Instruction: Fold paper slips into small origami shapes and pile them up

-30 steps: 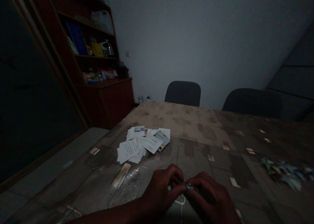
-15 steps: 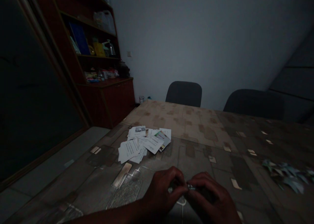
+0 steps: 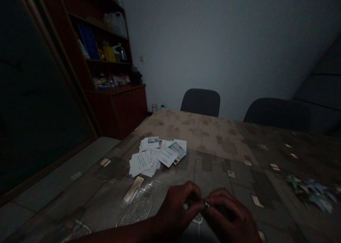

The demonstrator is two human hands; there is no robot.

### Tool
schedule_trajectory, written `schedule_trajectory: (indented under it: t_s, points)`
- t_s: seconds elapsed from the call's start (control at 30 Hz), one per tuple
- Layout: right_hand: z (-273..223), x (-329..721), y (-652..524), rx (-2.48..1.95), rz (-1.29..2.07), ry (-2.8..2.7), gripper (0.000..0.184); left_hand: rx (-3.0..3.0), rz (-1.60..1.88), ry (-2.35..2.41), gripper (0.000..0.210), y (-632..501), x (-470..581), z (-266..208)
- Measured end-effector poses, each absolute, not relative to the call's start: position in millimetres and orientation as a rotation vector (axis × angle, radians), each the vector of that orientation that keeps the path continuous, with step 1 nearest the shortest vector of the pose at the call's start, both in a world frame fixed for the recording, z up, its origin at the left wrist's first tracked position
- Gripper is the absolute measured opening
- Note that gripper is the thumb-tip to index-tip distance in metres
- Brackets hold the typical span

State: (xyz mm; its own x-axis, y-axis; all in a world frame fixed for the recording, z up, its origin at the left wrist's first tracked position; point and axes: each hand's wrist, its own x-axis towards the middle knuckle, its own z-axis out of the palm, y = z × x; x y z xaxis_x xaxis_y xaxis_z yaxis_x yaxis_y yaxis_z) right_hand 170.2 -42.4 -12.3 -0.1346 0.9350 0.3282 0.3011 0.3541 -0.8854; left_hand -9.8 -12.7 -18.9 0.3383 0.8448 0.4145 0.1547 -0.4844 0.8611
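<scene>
Low in the picture, my left hand (image 3: 179,205) and my right hand (image 3: 230,211) meet fingertip to fingertip just above the table. Both are closed in a pinch on a small pale piece of paper (image 3: 206,204), mostly hidden by the fingers and dim. Beyond my left hand lies a loose, overlapping spread of white printed paper cards (image 3: 142,162), one with a green-edged picture side. Far to the right is a heap of crumpled or folded paper pieces (image 3: 315,193), blurred and pale green-white.
The patterned tablecloth (image 3: 213,133) covers a large table. Two dark chairs, a nearer one (image 3: 200,101) and a right one (image 3: 277,111), stand behind it by the wall. A red-brown cabinet (image 3: 117,108) with loaded shelves is at the back left. The room is dark.
Both hands stay in nearly the same place, still pinching. The right fingertips and the small piece between them have shifted slightly. The whole view has drifted a little.
</scene>
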Motion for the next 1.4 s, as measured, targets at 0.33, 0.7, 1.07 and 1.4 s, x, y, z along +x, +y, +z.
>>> schedule_trajectory:
  t_s: [0.33,0.7,1.07,1.4]
  points:
    - [-15.9,171.1,-41.6,-1.118,0.732,-1.734,0.006,1.863,1.161,0.877,0.013,-11.1,-9.1,-23.6]
    - [-1.2,182.8,-40.8,-1.144,0.609,-1.772,0.012,1.884,1.249,0.84,0.008,-10.6,-14.1,-16.0]
    - [6.1,187.1,-45.9,-0.913,0.327,-2.0,0.011,1.773,1.28,0.737,0.005,-10.1,-13.9,-14.8]
    - [15.7,180.0,-42.1,-0.812,0.08,-2.06,0.015,1.37,1.075,0.705,0.018,-14.0,-12.3,-7.8]
